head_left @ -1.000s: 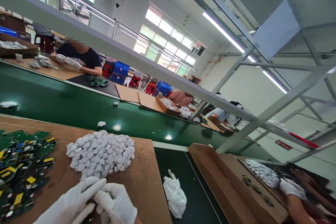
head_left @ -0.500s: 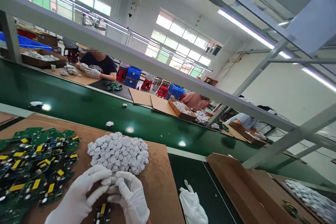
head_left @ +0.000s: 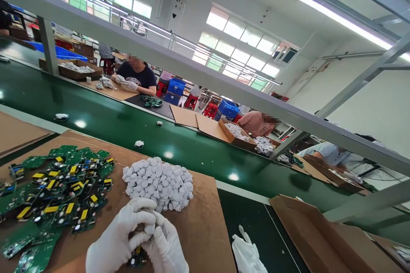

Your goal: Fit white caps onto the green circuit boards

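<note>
My left hand (head_left: 120, 234), in a white glove, has its fingers curled and pressed against those of my right hand (head_left: 166, 243), gloved as well. Both are closed together at the fingertips, and whatever they hold is hidden by the gloves. Just below them a small circuit board (head_left: 137, 260) with a yellow part shows partly on the cardboard sheet (head_left: 205, 226). A heap of small white round pieces (head_left: 158, 183) lies right beyond my fingers. To the left spreads a pile of green circuit boards (head_left: 64, 192) with yellow parts.
A green conveyor belt (head_left: 105, 130) runs across beyond the cardboard, carrying a few white pieces. On the right are a crumpled white glove (head_left: 246, 251) and a cardboard box (head_left: 307, 226). A metal beam (head_left: 192, 68) crosses overhead; people sit working across the belt.
My fingers have drawn closer together, and the right hand's fingertips are now tucked against the left's. The whole scene has shifted right in view as my head turned slightly left.
</note>
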Action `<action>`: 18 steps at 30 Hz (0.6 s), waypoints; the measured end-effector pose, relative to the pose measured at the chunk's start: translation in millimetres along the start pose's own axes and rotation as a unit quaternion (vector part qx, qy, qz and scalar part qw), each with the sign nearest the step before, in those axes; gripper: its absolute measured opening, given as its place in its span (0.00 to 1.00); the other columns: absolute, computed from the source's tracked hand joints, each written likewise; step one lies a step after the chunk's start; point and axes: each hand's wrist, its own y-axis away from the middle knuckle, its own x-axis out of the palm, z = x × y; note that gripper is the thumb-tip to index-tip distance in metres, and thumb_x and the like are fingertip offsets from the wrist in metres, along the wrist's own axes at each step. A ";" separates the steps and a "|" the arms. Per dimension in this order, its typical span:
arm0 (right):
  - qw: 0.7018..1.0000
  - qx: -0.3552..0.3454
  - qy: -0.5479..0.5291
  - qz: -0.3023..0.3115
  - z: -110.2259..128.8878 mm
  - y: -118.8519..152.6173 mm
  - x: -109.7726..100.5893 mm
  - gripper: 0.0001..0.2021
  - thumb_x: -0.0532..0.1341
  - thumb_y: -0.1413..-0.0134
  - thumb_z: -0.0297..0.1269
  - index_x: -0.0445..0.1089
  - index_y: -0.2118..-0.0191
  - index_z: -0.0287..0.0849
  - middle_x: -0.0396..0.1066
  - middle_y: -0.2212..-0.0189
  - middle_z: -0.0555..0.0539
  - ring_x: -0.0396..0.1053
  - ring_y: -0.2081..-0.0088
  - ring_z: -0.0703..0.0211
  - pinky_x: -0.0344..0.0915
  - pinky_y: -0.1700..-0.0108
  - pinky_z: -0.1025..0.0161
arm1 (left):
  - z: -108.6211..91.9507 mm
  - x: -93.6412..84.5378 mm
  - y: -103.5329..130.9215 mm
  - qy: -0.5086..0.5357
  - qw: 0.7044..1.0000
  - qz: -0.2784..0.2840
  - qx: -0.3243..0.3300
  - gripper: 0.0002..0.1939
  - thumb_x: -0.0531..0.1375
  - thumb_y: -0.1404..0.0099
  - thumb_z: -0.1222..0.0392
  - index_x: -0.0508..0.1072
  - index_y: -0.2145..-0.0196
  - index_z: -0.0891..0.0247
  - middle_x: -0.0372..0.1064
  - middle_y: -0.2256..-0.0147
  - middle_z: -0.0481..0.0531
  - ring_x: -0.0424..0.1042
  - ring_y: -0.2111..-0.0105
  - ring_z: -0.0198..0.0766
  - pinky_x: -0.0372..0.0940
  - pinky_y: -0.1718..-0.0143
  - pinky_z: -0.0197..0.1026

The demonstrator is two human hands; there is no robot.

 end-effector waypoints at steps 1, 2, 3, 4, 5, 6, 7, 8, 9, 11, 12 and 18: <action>1.000 0.000 0.012 0.004 0.6 -0.7 -0.2 0.29 0.63 0.58 0.61 0.75 0.58 0.41 0.75 0.61 0.39 0.74 0.59 0.45 0.73 0.61 0.53 | 1.1 1.7 -0.3 -0.006 1.000 0.025 0.007 0.12 0.57 0.43 0.69 0.77 0.66 0.55 0.71 0.51 0.53 0.69 0.51 0.46 0.66 0.48 0.45; 1.000 -0.001 0.023 0.006 1.1 -1.5 -1.4 0.27 0.66 0.60 0.59 0.76 0.60 0.41 0.75 0.63 0.40 0.74 0.60 0.45 0.73 0.61 0.54 | 2.0 2.8 -0.6 -0.010 0.999 0.043 0.013 0.13 0.58 0.44 0.70 0.77 0.66 0.55 0.71 0.51 0.53 0.69 0.51 0.46 0.65 0.48 0.45; 0.999 -0.002 0.032 0.003 1.5 -2.4 -3.6 0.25 0.67 0.61 0.57 0.76 0.62 0.41 0.76 0.65 0.41 0.74 0.61 0.47 0.73 0.61 0.55 | 2.5 2.9 -0.8 -0.010 0.998 0.053 0.019 0.14 0.58 0.45 0.71 0.76 0.64 0.56 0.71 0.50 0.53 0.69 0.50 0.46 0.65 0.48 0.45; 0.999 -0.003 0.039 -0.004 1.7 -3.1 -6.6 0.24 0.67 0.60 0.56 0.76 0.62 0.41 0.76 0.67 0.42 0.74 0.63 0.48 0.73 0.61 0.56 | 2.7 1.7 -1.1 -0.007 0.998 0.054 0.023 0.17 0.58 0.46 0.71 0.75 0.61 0.56 0.69 0.48 0.54 0.68 0.48 0.46 0.64 0.46 0.45; 0.999 -0.004 0.043 -0.015 1.9 -3.6 -10.4 0.23 0.66 0.58 0.56 0.75 0.61 0.41 0.76 0.68 0.43 0.75 0.64 0.49 0.73 0.62 0.57 | 2.6 -0.9 -1.6 0.000 0.999 0.045 0.024 0.21 0.58 0.47 0.71 0.73 0.56 0.56 0.67 0.46 0.55 0.66 0.46 0.46 0.63 0.45 0.45; 0.999 -0.004 0.045 -0.030 1.8 -4.1 -14.7 0.24 0.65 0.55 0.55 0.74 0.59 0.41 0.76 0.67 0.42 0.75 0.65 0.50 0.73 0.63 0.58 | 2.0 -5.0 -2.3 0.008 0.999 0.029 0.018 0.25 0.58 0.46 0.70 0.69 0.50 0.57 0.65 0.44 0.56 0.65 0.45 0.47 0.61 0.43 0.46; 0.998 -0.005 0.046 -0.048 1.5 -4.4 -19.4 0.24 0.64 0.53 0.55 0.73 0.57 0.40 0.76 0.66 0.42 0.75 0.66 0.52 0.73 0.64 0.58 | 1.0 -10.2 -3.2 0.012 1.000 0.016 0.008 0.28 0.57 0.45 0.69 0.65 0.46 0.59 0.64 0.43 0.57 0.64 0.44 0.46 0.60 0.42 0.46; 0.997 -0.005 0.048 -0.065 1.2 -4.7 -24.1 0.25 0.63 0.50 0.55 0.71 0.55 0.39 0.76 0.65 0.42 0.75 0.67 0.53 0.73 0.65 0.59 | -0.6 -16.1 -4.3 0.011 1.000 0.013 -0.002 0.29 0.56 0.44 0.68 0.63 0.44 0.59 0.64 0.43 0.57 0.64 0.44 0.46 0.60 0.42 0.46; 0.995 -0.006 0.051 -0.081 0.9 -5.0 -28.5 0.24 0.62 0.48 0.54 0.70 0.54 0.38 0.75 0.65 0.42 0.75 0.68 0.56 0.73 0.66 0.59 | -2.7 -22.1 -5.5 0.002 1.000 0.028 -0.009 0.26 0.55 0.42 0.67 0.64 0.45 0.60 0.66 0.45 0.56 0.66 0.45 0.45 0.61 0.43 0.45; 0.993 -0.007 0.063 -0.104 0.8 -5.6 -35.3 0.21 0.60 0.44 0.51 0.69 0.55 0.37 0.75 0.68 0.45 0.73 0.72 0.62 0.72 0.69 0.62 | -8.8 -31.5 -7.0 -0.054 0.993 0.097 -0.030 0.16 0.53 0.40 0.66 0.70 0.54 0.59 0.72 0.53 0.54 0.71 0.53 0.44 0.65 0.49 0.44; 0.991 -0.009 0.072 -0.112 1.2 -5.9 -37.4 0.19 0.59 0.42 0.50 0.69 0.56 0.37 0.74 0.69 0.48 0.72 0.75 0.64 0.72 0.71 0.63 | -12.5 -33.9 -6.9 -0.096 0.985 0.138 -0.044 0.12 0.54 0.39 0.64 0.73 0.59 0.59 0.73 0.57 0.54 0.72 0.57 0.45 0.67 0.53 0.45; 0.983 -0.036 0.121 -0.135 9.1 -2.0 -33.3 0.14 0.58 0.38 0.43 0.69 0.54 0.38 0.73 0.62 0.48 0.72 0.67 0.63 0.72 0.65 0.62 | -29.5 -17.6 4.8 -0.267 0.911 0.289 -0.124 0.22 0.66 0.51 0.58 0.76 0.57 0.66 0.71 0.53 0.67 0.69 0.52 0.62 0.62 0.48 0.58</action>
